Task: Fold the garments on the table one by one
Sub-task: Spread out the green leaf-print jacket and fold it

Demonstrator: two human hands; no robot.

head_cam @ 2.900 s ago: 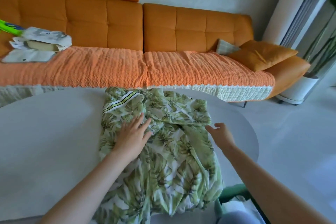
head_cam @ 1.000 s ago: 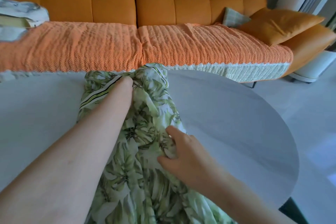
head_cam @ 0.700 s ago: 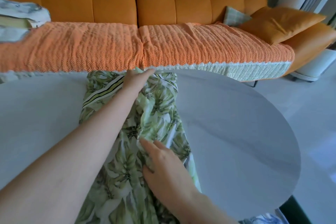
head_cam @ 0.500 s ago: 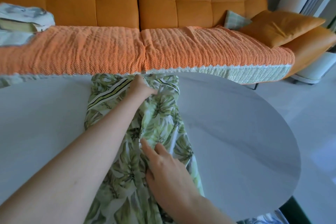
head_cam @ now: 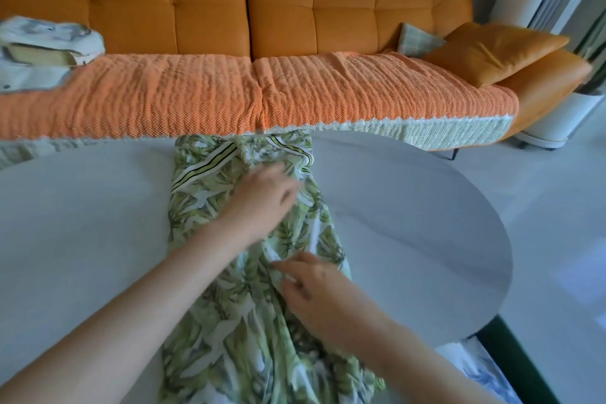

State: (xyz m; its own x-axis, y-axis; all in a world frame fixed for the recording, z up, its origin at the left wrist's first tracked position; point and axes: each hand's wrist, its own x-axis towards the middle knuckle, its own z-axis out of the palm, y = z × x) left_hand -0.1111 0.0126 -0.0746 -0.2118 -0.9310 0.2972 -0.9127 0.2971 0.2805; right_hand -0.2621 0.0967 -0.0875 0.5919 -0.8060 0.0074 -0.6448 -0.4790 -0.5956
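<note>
Far left: a pile of pale folded items [head_cam: 42, 52] rests on the seat of an orange sofa [head_cam: 203, 6], which runs across the back of the view under a ribbed orange cover [head_cam: 164, 98] with a white-trimmed edge. In front of the sofa stands a round grey table [head_cam: 82, 223]. One garment [head_cam: 196, 187], green leaf print on white with striped bands near its far end, lies on the table a little left of centre. It forms a long narrow strip from the far edge to the near edge, where it hangs over towards the person. The left hand [head_cam: 262, 197] rests palm down on the far part of the garment just below the striped bands. It is blurred, with the fingers stretched out to the right and the grip open. The right hand [head_cam: 314, 292] sits nearer, at the garment's right edge. Its grip is closed on a ridge of the cloth, pinched between thumb and curled fingers. Right of the table, on the sofa's far end, a small checked cushion [head_cam: 416, 41] leans beside a larger orange cushion [head_cam: 495, 49].
</note>
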